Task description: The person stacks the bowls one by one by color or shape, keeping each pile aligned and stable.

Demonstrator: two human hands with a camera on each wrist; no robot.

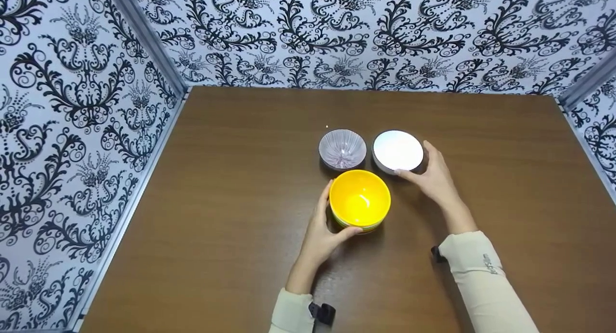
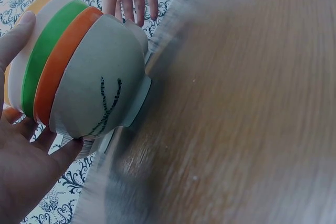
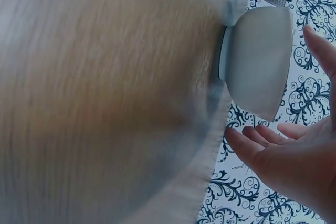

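My left hand (image 1: 320,239) grips a stack of nested bowls (image 1: 361,200), thumb at the near side and fingers round the left. Yellow inside, the stack shows white, green and orange rims in the left wrist view, above a pale outer bowl (image 2: 100,72) with a dark dotted pattern. Just behind the stack, to the right, stands a white bowl (image 1: 398,151). Around its right side my right hand (image 1: 435,176) is spread, thumb near the front rim; the right wrist view shows a gap between fingers and bowl (image 3: 257,61). A purplish ribbed bowl (image 1: 342,150) sits left of the white one.
The bowls are on a brown wooden table (image 1: 231,188). Black-and-white patterned panels (image 1: 337,39) rise behind it and along the left side (image 1: 86,107). A tiny pale speck lies behind the ribbed bowl.
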